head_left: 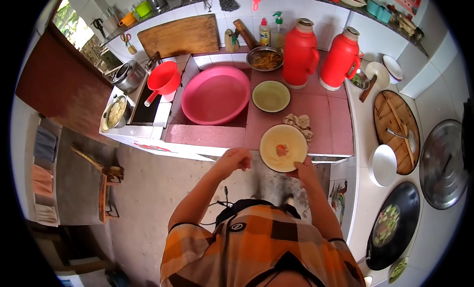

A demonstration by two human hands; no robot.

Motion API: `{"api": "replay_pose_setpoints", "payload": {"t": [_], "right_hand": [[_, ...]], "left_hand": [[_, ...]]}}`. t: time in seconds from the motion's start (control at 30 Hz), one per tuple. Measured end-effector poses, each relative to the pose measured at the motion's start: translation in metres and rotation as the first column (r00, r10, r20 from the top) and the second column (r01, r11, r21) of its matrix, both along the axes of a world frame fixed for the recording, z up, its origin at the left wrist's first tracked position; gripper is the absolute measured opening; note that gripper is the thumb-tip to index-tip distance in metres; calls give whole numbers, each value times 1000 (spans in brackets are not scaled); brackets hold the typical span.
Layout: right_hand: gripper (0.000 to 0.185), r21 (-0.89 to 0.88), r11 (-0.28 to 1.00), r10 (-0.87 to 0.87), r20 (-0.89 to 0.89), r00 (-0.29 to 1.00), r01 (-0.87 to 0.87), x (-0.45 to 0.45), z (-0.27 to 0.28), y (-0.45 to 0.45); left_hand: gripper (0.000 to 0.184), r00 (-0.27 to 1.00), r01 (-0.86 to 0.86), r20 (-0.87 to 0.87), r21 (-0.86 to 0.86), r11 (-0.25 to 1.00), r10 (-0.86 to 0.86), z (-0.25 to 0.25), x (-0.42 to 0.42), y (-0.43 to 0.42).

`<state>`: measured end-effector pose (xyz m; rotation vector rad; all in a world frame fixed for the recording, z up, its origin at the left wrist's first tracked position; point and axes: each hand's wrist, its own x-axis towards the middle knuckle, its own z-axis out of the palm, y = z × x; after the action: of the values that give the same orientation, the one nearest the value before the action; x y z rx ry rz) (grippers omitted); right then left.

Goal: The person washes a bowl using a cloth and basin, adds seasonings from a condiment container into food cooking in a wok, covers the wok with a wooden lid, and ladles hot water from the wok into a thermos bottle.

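Observation:
My right hand (303, 172) grips the rim of a cream enamel bowl (270, 150) with a dark edge, holding it at the counter's front edge. A small reddish heap of food (282, 150) lies in the middle of the bowl. To the left of it my left hand (237, 160) hangs in the air with its fingers curled in; whether anything is in them is hidden. A crumpled cloth (298, 125) lies right behind the held bowl. Another pale enamel bowl (271, 96) stands farther back on the pink tiles.
A pink basin (216, 94) sits in the sink, with a red dipper (164, 78) to its left. Two red thermoses (300, 55) stand at the back. On the right are a wok (405, 203) with chopped vegetables, a white bowl (382, 165) and a large metal lid (444, 163).

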<state>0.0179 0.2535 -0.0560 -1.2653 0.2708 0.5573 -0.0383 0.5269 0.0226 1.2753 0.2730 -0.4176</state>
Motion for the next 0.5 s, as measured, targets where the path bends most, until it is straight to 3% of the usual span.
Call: {"api": "replay_pose_setpoints", "payload": {"t": [0.1,0.23,0.4,0.43,0.5], "right_hand": [[44,-50,989,132,-87,987,-137,22,-23,48],[44,-139,955,241,-143,960,-260,55,-34,86],[47,-72,964,251,-65,966,-256,85,-57,104],[43,-146,971,188,-10,982,-188,82,-32,108],[47,-393,905,247,167,955,-165,89,-56,92]], "left_hand": [[34,985,-174,-31,-76,982,172,2,-10,37],[35,965,-260,10,-96,961,262,1,-23,73],[31,881,-463,37,-140,875,472,14,-44,114],[30,859,-499,34,-167,850,511,14,-47,121],[26,804,-581,27,-175,795,594,17,-54,138]]}}
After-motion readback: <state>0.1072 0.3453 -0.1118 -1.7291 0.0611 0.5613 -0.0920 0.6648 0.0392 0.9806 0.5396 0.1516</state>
